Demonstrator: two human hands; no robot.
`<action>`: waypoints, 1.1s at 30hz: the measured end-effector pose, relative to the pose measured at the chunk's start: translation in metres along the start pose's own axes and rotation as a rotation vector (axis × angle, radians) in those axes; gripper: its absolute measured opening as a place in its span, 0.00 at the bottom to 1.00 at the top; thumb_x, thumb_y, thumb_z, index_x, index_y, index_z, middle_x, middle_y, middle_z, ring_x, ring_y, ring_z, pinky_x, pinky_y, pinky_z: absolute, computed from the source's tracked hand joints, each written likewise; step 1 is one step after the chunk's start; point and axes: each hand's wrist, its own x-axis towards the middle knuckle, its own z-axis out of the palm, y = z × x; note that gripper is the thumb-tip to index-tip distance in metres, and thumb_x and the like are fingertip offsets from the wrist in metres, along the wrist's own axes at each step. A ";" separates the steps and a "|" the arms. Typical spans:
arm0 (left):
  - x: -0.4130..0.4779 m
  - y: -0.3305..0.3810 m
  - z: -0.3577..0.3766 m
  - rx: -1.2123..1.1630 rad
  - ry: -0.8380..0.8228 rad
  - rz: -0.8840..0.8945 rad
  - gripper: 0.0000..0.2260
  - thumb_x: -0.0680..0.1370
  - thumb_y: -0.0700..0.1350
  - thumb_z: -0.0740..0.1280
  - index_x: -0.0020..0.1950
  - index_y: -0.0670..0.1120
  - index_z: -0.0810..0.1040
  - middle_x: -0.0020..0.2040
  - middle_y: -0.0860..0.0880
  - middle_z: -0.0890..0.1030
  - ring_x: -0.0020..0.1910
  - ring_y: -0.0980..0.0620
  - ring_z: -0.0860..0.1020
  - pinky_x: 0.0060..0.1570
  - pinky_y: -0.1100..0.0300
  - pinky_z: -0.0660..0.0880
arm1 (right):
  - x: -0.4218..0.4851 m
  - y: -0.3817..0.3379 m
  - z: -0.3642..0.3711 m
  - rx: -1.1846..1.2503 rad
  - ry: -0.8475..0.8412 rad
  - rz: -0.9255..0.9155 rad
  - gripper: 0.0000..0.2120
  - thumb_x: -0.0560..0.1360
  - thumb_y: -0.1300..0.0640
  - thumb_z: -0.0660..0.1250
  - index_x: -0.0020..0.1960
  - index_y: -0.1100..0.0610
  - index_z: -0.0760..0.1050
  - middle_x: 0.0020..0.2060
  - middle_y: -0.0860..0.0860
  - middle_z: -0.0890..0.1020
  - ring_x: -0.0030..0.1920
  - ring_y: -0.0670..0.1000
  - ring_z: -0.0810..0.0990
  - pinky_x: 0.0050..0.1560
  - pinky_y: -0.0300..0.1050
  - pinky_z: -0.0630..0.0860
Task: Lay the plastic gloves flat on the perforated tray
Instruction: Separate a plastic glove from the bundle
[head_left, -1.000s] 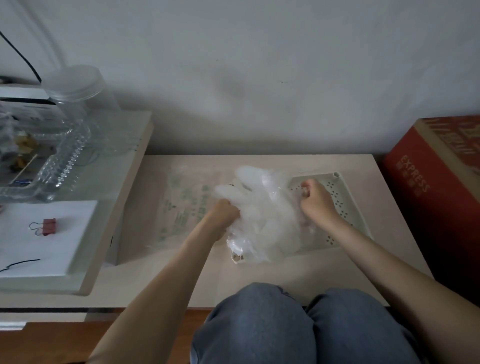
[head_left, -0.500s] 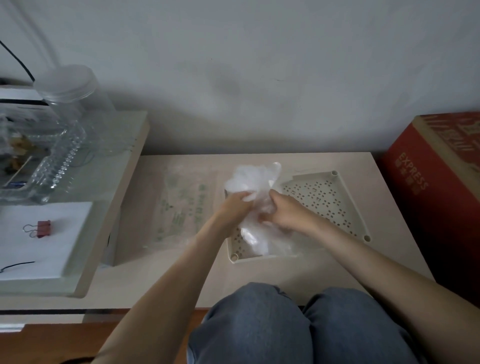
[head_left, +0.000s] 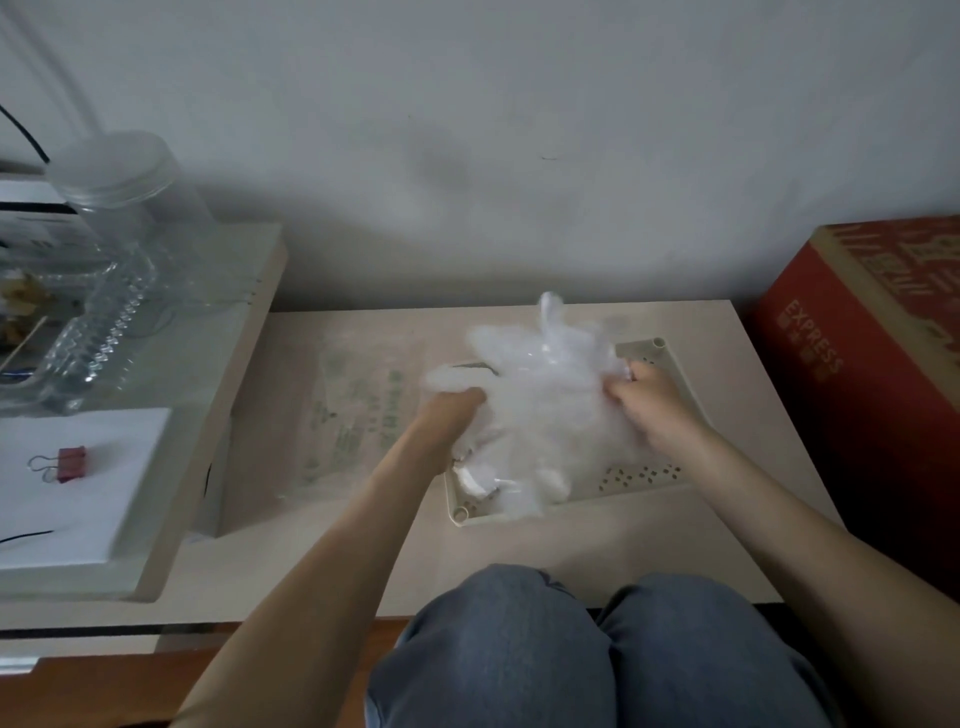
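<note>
**A:** Why hold the plastic gloves (head_left: 540, 410) out wide like that, a hand at each side?

**B:** To open the bundle up, I'd say. They're a crumpled, translucent clump, and they can't lie flat until the creases are pulled out. The left hand (head_left: 447, 410) has the left edge and the right hand (head_left: 649, 400) the right edge. The 2 are well apart, with the plastic stretched between them.

**A:** And where is the bundle?

**B:** Over the perforated tray (head_left: 639, 475), covering its left and middle. Only the holes on the right side and the far right corner show. The lower end droops onto the tray's near-left corner. The upper part looks puffed up rather than pressed down, so I'd call it not yet laid.

**A:** The fingers?

**B:** Both sets are curled in. The left fingers (head_left: 470, 397) are bunched round a fold of plastic. The right ones pinch the edge, knuckles up. Neither hand is flat or spread.

**A:** Why is the tray there?

**B:** It sits on the tabletop (head_left: 571, 551) right in front of the knees, beside a printed bag (head_left: 358, 415), within easy reach of both arms.
</note>
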 end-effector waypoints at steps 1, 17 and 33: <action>-0.002 0.002 0.001 -0.071 0.001 -0.020 0.11 0.79 0.48 0.64 0.56 0.42 0.76 0.49 0.44 0.80 0.39 0.49 0.80 0.30 0.62 0.75 | 0.001 0.002 -0.003 -0.022 0.052 0.026 0.05 0.75 0.59 0.61 0.46 0.55 0.77 0.42 0.53 0.82 0.43 0.55 0.81 0.41 0.45 0.76; -0.001 -0.005 0.033 0.132 -0.085 0.050 0.10 0.73 0.47 0.73 0.47 0.43 0.78 0.45 0.45 0.81 0.41 0.50 0.79 0.37 0.62 0.75 | -0.014 0.013 0.004 -0.003 -0.206 0.153 0.11 0.69 0.50 0.75 0.48 0.54 0.80 0.44 0.49 0.85 0.45 0.48 0.83 0.47 0.41 0.75; -0.013 0.012 0.001 -0.045 -0.130 0.135 0.04 0.76 0.38 0.68 0.42 0.44 0.76 0.33 0.48 0.77 0.23 0.59 0.75 0.23 0.67 0.70 | -0.016 -0.014 0.014 0.305 -0.417 0.114 0.07 0.78 0.57 0.65 0.52 0.58 0.79 0.45 0.54 0.85 0.45 0.52 0.84 0.49 0.47 0.79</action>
